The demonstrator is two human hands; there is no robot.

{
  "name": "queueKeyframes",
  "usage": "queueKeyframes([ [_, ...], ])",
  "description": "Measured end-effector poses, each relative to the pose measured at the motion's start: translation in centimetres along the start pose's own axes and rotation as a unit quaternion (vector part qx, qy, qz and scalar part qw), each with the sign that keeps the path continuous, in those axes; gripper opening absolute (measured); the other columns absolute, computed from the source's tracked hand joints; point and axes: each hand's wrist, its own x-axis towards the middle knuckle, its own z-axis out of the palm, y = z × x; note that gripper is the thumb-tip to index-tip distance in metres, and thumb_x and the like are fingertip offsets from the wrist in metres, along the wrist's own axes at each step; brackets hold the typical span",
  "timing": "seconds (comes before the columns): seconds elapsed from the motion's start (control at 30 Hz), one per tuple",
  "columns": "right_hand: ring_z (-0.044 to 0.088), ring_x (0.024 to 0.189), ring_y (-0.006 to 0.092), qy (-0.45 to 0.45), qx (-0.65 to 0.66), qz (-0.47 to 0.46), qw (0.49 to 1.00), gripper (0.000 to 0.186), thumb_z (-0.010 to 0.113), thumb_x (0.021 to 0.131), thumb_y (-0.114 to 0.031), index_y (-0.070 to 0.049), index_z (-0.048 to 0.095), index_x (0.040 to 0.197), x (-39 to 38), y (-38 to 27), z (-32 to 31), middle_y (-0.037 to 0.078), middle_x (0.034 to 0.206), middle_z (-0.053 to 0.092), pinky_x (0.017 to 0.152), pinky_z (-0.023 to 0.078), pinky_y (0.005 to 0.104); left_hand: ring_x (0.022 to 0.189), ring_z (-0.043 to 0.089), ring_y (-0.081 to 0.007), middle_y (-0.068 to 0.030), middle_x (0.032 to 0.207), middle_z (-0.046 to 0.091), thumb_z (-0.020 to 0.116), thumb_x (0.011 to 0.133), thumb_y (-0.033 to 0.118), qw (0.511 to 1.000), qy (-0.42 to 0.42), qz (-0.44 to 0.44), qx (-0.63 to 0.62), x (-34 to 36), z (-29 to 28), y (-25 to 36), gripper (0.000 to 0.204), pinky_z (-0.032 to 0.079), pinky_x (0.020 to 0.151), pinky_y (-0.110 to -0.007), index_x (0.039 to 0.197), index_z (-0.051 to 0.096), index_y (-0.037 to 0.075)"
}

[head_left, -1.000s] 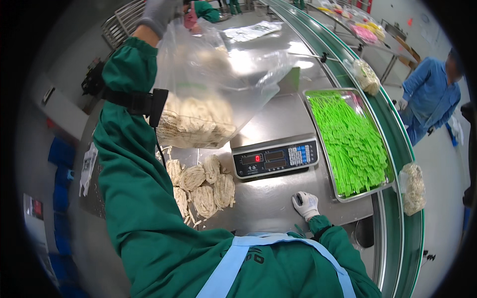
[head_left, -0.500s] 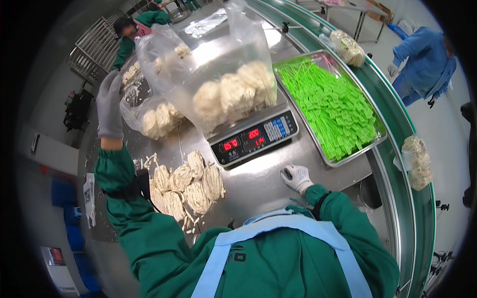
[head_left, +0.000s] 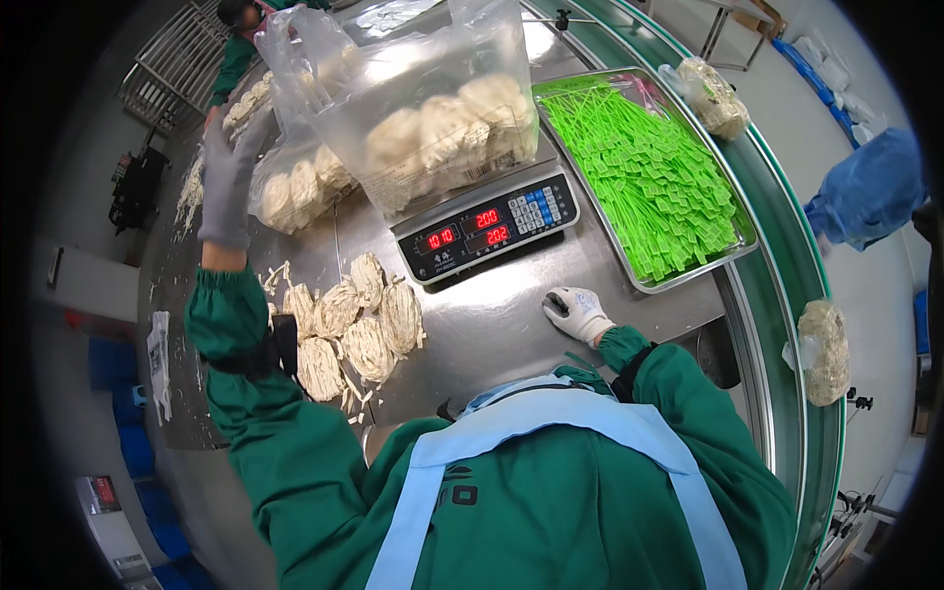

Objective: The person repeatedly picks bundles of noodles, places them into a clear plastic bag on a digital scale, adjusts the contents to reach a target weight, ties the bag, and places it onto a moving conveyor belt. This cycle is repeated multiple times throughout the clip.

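Note:
My left hand (head_left: 228, 187), in a grey glove, reaches out along the far left of the steel table. Its fingers are stretched out and slightly blurred, and I see nothing held. The nearest things to it are a row of pale noodle bundles (head_left: 244, 108) and a smaller clear bag of noodles (head_left: 295, 192). My right hand (head_left: 578, 315), in a white glove, rests on the table with its fingers curled in. Beyond it stands a digital scale (head_left: 487, 226) with red lit figures. On the scale is a large clear plastic bag (head_left: 433, 138) with several noodle nests inside.
Loose noodle nests (head_left: 369, 349) lie on the table (head_left: 472, 339) before me. A metal tray (head_left: 654, 288) of bright green plastic ties (head_left: 649, 177) stands right of the scale. A green conveyor (head_left: 801, 265) carries bagged noodles (head_left: 824, 354). Two people work nearby, far left and right.
My view has shifted, so the table things sit higher. The scale's lit figures have changed. My left hand stays outstretched at the left. The person in blue has moved lower at the right.

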Motion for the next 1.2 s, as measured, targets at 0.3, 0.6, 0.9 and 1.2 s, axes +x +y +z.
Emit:
queueKeyframes([
  [0.3,0.063,0.088,0.0352,-0.033,-0.010,0.061,0.998,0.025,0.061,0.085,-0.034,-0.012,0.065,0.096,-2.6,1.1,-1.4,0.015,0.089,0.067,0.078,0.049,0.0444,0.069,0.059,-0.0167,-0.0035,0.083,0.063,0.069,0.086,0.038,0.989,-0.040,-0.063,0.124,10.5,8.8,1.6,0.038,0.047,0.060,-0.029,0.104,0.062,0.005],
  [0.6,0.062,0.099,0.0279,0.175,0.115,0.067,0.976,0.074,0.079,0.074,-0.030,0.000,0.046,0.132,-0.4,-1.9,-13.5,0.015,0.109,0.062,0.088,0.050,0.0364,0.053,0.036,-0.0055,0.0060,0.060,0.032,0.048,0.100,0.025,0.921,-0.165,0.222,-0.276,2.3,8.2,16.4,0.030,0.051,0.069,-0.030,0.088,0.064,0.002],
  [0.9,0.061,0.085,0.0156,0.143,0.263,-0.023,0.954,0.063,0.080,0.076,-0.021,0.002,0.051,0.128,9.0,-9.6,-21.0,0.011,0.100,0.066,0.074,0.052,0.0304,0.053,0.058,-0.0091,-0.0053,0.063,0.064,0.061,0.092,0.027,0.907,-0.232,0.043,-0.348,-8.7,9.7,17.2,0.030,0.036,0.046,-0.021,0.071,0.067,0.005],
  [1.2,0.060,0.091,0.0138,0.300,0.296,-0.102,0.901,0.042,0.072,0.082,-0.007,0.001,0.055,0.119,2.4,-10.8,-21.8,0.006,0.104,0.062,0.078,0.050,0.0261,0.059,0.060,-0.0217,-0.0159,0.072,0.066,0.060,0.077,0.002,0.759,-0.454,0.106,-0.454,-18.3,6.6,13.5,0.015,0.050,0.058,-0.034,0.086,0.067,-0.008],
])
